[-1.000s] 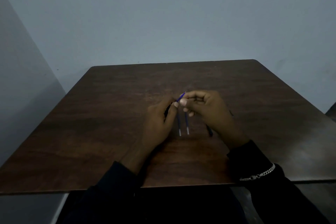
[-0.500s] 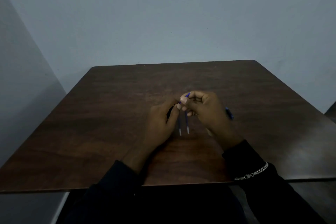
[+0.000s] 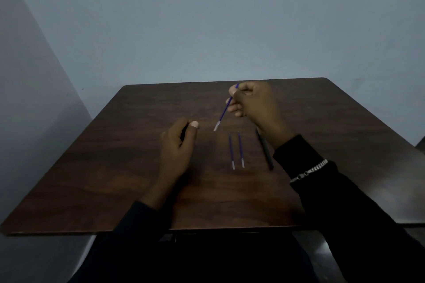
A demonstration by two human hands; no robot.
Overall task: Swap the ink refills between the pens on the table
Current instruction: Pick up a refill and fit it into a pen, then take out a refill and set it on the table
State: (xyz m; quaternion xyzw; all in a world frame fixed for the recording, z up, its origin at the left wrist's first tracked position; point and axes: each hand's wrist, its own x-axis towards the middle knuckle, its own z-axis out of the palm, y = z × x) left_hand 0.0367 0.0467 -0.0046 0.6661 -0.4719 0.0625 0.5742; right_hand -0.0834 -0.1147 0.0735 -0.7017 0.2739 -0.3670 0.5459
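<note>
My right hand (image 3: 255,103) pinches a thin blue ink refill (image 3: 224,110), held in the air and slanting down to the left with its pale end lowest. My left hand (image 3: 178,145) rests on the dark wooden table (image 3: 115,167), closed around a dark pen body (image 3: 183,133) of which only a sliver shows. Two more blue refills (image 3: 236,151) lie side by side on the table between my hands. A dark pen barrel (image 3: 264,148) lies beside my right wrist.
A grey-blue wall stands close behind the table's far edge and along its left side. My right wrist carries a silver chain bracelet (image 3: 308,171) over a dark sleeve.
My hands have come apart. The right hand has drawn the blue refill out and up to the far right, and the left hand has shifted left with the pen body.
</note>
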